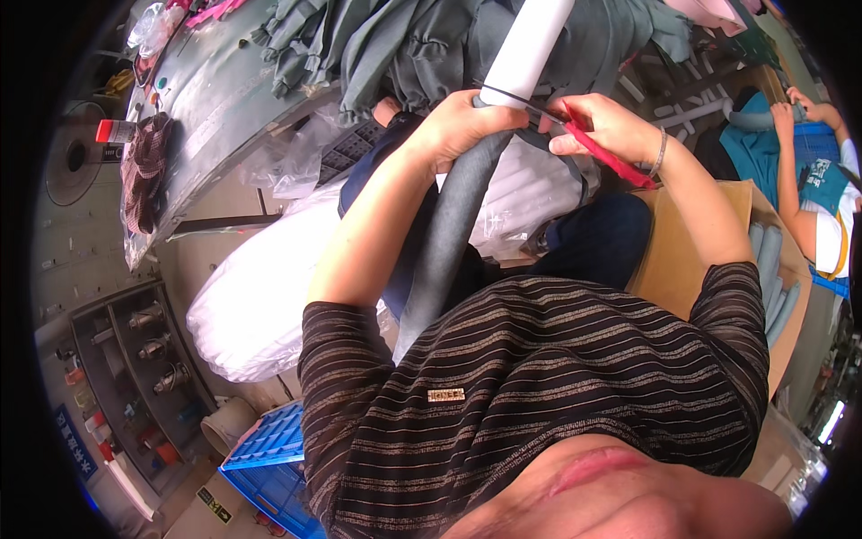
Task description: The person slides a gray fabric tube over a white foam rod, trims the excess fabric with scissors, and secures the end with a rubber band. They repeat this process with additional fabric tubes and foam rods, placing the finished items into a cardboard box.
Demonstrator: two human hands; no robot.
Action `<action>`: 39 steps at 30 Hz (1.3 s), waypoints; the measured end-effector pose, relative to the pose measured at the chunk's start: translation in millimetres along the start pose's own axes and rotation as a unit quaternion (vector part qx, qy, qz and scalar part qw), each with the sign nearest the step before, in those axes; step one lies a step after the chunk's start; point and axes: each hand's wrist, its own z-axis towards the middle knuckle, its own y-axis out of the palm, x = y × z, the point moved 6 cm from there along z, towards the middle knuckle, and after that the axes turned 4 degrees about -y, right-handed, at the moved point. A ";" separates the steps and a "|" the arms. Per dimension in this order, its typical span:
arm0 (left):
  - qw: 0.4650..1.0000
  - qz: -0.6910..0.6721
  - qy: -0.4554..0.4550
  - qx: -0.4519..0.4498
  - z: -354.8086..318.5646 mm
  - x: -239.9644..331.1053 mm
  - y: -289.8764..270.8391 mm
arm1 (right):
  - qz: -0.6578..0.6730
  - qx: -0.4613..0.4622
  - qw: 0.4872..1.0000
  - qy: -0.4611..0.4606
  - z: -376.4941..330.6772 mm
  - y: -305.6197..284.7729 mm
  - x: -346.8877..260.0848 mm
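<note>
A long white tube (530, 49) slants up from my lap, and a grey fabric sleeve (453, 211) covers its lower length. My left hand (467, 126) is wrapped round the tube at the sleeve's upper edge. A thin black strap (505, 93) crosses the white tube just above that hand. Close on the right, my right hand (597, 130) is closed on a red-handled tool (620, 166), scissors-like, with a dark tip toward the tube. Its exact kind is partly hidden by my fingers.
Grey fabric pieces (386, 54) are heaped on the table (206, 99) ahead. An open cardboard box (687, 260) with grey rolls (772, 269) stands at my right. White bags (269, 287) lie left, above a blue crate (274, 467). A co-worker (822, 198) handles grey material at far right.
</note>
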 end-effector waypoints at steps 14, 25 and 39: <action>0.999 -0.006 -0.030 -0.040 -4.8 0.7 8.9 | -0.097 0.088 0.988 -0.086 -12.2 0.1 -4.2; 0.998 -0.018 -0.019 -0.064 -2.2 2.2 12.7 | -0.120 0.070 0.987 -0.078 -4.9 -6.1 -17.2; 0.996 -0.056 0.034 -0.053 7.9 7.2 -1.3 | -0.027 0.233 0.962 -0.139 -22.5 -48.0 6.7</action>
